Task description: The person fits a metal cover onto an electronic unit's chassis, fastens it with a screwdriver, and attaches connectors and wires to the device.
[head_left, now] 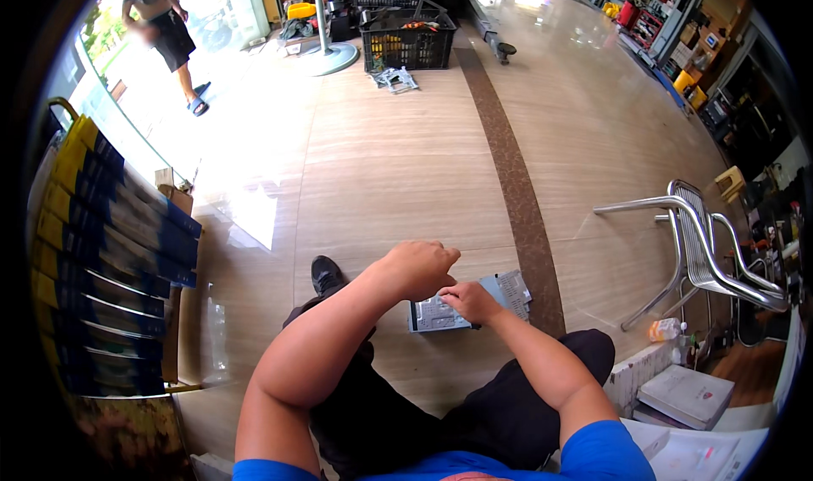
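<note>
A flat grey metal casing (434, 315) with slots and holes lies on the floor between my legs. Its right part (513, 293) reaches toward the brown floor strip. My left hand (420, 269) is held above the casing, knuckles up and fingers curled. Whatever may be in its grip is hidden. My right hand (472, 301) is over the middle of the casing, with thumb and fingers pinched together just below the left hand. Anything between those fingertips is too small to name.
A tipped metal chair (699, 244) lies to the right, near a bottle (665, 329) and a stack of boxes (686, 396). A display rack (110, 269) stands left. Ahead are a black crate (408, 45), metal parts (393, 80) and a fan base (326, 60). A person (161, 24) is at the doorway.
</note>
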The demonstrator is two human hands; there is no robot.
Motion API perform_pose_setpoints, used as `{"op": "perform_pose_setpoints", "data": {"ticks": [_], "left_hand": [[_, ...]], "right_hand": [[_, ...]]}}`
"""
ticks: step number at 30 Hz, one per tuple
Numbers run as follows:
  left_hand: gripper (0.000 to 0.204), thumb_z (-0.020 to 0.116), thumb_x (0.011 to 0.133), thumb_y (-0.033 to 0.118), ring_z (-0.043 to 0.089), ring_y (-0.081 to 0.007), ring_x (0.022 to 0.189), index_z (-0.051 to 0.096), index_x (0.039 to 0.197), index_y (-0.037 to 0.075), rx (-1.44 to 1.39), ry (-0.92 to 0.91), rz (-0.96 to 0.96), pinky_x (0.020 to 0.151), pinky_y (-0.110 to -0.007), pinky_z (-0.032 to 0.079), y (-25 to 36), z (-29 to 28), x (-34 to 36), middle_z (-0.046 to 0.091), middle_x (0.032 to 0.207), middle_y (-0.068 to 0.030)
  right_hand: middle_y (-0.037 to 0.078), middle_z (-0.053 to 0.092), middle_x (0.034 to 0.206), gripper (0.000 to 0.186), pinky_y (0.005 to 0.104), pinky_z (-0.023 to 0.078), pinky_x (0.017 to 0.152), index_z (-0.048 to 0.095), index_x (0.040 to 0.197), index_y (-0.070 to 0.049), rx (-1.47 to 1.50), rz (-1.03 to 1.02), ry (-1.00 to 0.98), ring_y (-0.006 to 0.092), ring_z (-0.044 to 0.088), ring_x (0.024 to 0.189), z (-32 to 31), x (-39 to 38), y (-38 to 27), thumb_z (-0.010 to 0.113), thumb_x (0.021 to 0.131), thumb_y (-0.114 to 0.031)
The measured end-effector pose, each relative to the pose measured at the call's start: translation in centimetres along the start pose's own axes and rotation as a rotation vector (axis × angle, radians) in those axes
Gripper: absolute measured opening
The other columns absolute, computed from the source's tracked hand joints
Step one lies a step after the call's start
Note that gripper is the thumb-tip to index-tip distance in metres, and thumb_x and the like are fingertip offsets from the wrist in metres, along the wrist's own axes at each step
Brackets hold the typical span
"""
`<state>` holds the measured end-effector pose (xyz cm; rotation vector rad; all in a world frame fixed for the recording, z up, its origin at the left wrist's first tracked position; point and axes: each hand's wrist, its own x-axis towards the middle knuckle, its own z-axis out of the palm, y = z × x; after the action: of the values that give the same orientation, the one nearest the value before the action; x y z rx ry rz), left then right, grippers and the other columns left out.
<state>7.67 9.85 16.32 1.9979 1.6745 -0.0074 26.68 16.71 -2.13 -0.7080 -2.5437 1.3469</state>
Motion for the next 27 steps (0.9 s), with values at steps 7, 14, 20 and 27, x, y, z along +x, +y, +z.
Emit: {"op": "perform_pose_setpoints", "data": {"ticks": [7,14,20,27], "left_hand": [[0.038,0.065,0.093,0.028,0.060,-0.0352,0.112,0.056,0.120,0.003,-0.016,0.011,0.009,0.093,-0.044,0.049,-0.1,0.3,0.1,0.064,0.117,-0.0190],[0.039,0.064,0.093,0.031,0.060,-0.0354,0.113,0.057,0.120,0.003,-0.024,0.000,0.003,0.093,-0.044,0.049,-0.3,0.6,0.3,0.063,0.118,-0.0190],[0.041,0.064,0.092,0.032,0.060,-0.0356,0.113,0.056,0.122,0.004,0.011,-0.011,-0.008,0.093,-0.044,0.049,0.1,0.5,0.3,0.063,0.119,-0.0183],[0.041,0.064,0.093,0.030,0.060,-0.0349,0.114,0.056,0.124,0.004,-0.003,-0.020,-0.024,0.094,-0.043,0.049,0.5,0.3,0.1,0.063,0.120,-0.0179]], "right_hand": [[0.021,0.070,0.091,0.021,0.0436,0.053,0.076,0.069,0.101,-0.003,-0.020,-0.014,-0.056,0.0376,0.068,0.086,-0.1,0.0,-0.4,0.062,0.089,-0.019],[0.021,0.069,0.085,0.018,0.0420,0.053,0.072,0.067,0.098,-0.001,-0.006,0.140,-0.078,0.0353,0.069,0.080,-0.8,0.1,-1.6,0.065,0.087,-0.016],[0.021,0.070,0.087,0.018,0.0420,0.054,0.074,0.068,0.101,-0.001,-0.008,-0.010,-0.010,0.0352,0.069,0.082,-0.2,0.1,-0.3,0.063,0.089,-0.014],[0.022,0.070,0.090,0.020,0.0427,0.054,0.076,0.068,0.103,-0.002,0.008,-0.026,-0.022,0.0370,0.069,0.086,-0.3,-0.1,-0.4,0.060,0.090,-0.014]]}}
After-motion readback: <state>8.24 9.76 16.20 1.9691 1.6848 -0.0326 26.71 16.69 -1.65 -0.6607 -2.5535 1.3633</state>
